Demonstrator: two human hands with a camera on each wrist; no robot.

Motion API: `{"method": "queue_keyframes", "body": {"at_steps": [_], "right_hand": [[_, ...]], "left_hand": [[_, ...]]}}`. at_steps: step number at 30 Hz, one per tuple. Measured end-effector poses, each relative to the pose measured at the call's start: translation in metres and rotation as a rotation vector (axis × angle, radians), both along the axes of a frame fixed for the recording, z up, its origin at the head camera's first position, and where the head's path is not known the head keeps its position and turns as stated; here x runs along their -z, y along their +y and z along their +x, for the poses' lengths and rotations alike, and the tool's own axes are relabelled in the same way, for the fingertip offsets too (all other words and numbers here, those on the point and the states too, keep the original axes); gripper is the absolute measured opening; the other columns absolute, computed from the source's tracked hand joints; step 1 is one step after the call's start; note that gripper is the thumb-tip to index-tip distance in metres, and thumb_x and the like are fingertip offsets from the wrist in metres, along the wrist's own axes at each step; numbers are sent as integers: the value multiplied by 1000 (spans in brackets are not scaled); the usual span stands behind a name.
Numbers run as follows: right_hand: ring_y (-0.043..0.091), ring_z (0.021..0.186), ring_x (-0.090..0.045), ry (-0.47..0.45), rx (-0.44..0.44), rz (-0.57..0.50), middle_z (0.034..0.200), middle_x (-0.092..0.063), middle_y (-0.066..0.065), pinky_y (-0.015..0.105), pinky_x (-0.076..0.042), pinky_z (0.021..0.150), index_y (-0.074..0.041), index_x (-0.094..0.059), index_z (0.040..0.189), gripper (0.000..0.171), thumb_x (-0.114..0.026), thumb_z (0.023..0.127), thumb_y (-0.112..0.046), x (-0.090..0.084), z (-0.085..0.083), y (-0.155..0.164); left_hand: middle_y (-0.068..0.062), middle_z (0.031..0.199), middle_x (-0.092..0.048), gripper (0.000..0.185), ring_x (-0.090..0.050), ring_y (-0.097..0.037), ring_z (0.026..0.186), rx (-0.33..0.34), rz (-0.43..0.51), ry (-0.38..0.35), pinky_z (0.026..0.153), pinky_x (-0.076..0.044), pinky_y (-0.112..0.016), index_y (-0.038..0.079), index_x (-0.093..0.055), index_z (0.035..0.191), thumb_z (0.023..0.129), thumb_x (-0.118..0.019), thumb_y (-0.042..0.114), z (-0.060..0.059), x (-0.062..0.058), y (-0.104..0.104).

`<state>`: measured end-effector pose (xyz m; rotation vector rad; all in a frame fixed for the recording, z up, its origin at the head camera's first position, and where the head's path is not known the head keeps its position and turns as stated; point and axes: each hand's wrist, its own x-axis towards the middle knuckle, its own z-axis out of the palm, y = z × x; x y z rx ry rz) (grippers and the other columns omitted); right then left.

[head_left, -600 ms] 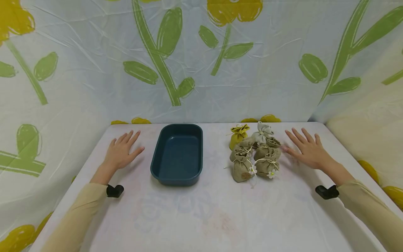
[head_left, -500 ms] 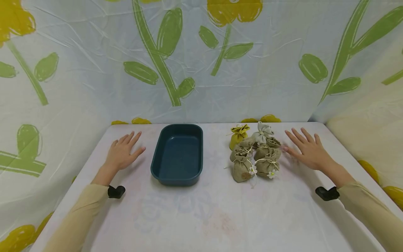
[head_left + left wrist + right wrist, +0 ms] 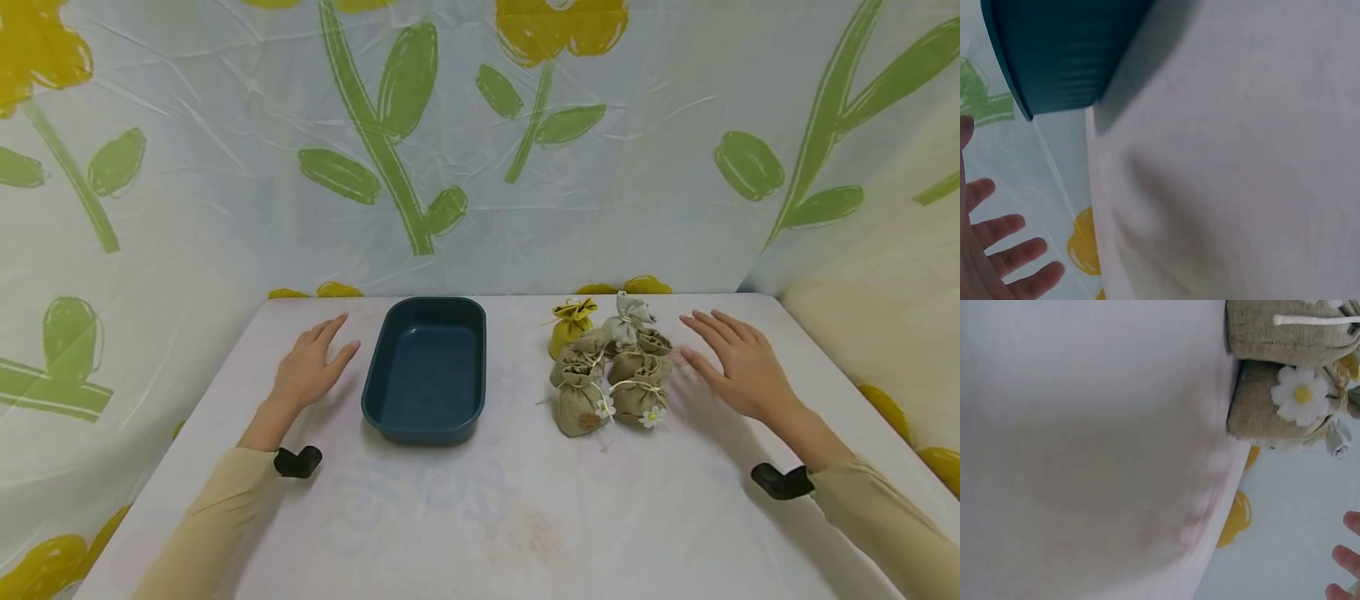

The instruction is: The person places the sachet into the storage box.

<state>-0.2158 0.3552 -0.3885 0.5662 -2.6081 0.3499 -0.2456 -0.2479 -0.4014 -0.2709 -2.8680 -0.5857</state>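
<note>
My left hand [image 3: 309,367] hovers over the table just left of a dark teal rectangular tub [image 3: 426,387], fingers extended and holding nothing. The left wrist view shows its spread fingers [image 3: 1022,259] apart from the tub's wall [image 3: 1066,62]. To the right of a cluster of small drawstring pouches, my right hand [image 3: 742,371] is held with straight fingers, touching none of them. A yellow pouch [image 3: 568,329] and a white one [image 3: 627,321] stand at the back. Several tan pouches [image 3: 579,410] crowd in front, and two carry white daisies [image 3: 1300,395].
The table [image 3: 480,517] has a pale cloth with faint print. Behind and beside it hangs a flower-patterned sheet [image 3: 247,167]. Black camera mounts [image 3: 297,462] sit at both wrists. Bare cloth lies between tub and pouches.
My left hand has shifted right, closer to the tub, and turned slightly. The fingers of my right hand have drawn closer together. Tub and pouches stay put.
</note>
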Motion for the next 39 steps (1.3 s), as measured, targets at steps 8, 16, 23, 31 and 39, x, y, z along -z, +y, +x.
{"method": "queue_keyframes", "body": {"at_steps": [8,16,23,31,39], "right_hand": [[42,122,-44,93,-60,-81,133,-54,19,62,-30,93,-10,-55,134,48,-62,91,-29,-5,10,-15],[33,115,-48,87,-89,-170,126,-57,14,51,-36,87,-10,-59,129,47,-69,84,-18,-5,18,-31],[3,101,-49,22,-71,-257,119,-60,5,24,-39,80,-13,-59,129,54,-76,78,-11,-5,27,-39],[-11,98,-49,-24,-91,-389,114,-60,5,8,-42,76,-8,-60,126,62,-84,68,-4,-1,35,-48],[-5,90,-54,3,-78,-481,106,-55,-10,7,-45,71,-5,-62,119,63,-87,61,2,6,37,-52]], "left_hand": [[-23,143,-45,62,-55,-40,117,-28,318,-47,95,-45,-55,9,-33,149,99,-47,44,-3,-6,22],[-22,146,-41,66,-58,-38,114,-35,564,-181,78,-57,-45,16,-22,153,98,-50,41,-2,-3,36],[-21,139,-47,65,-61,-37,111,-49,644,-232,73,-58,-38,15,-24,152,98,-53,35,-10,5,33],[-19,131,-54,62,-66,-30,99,-73,646,-271,68,-58,-31,15,-30,151,98,-53,36,-14,13,34],[-19,124,-59,53,-65,-24,91,-77,667,-248,62,-55,-24,12,-41,145,98,-54,31,-18,14,38]]}}
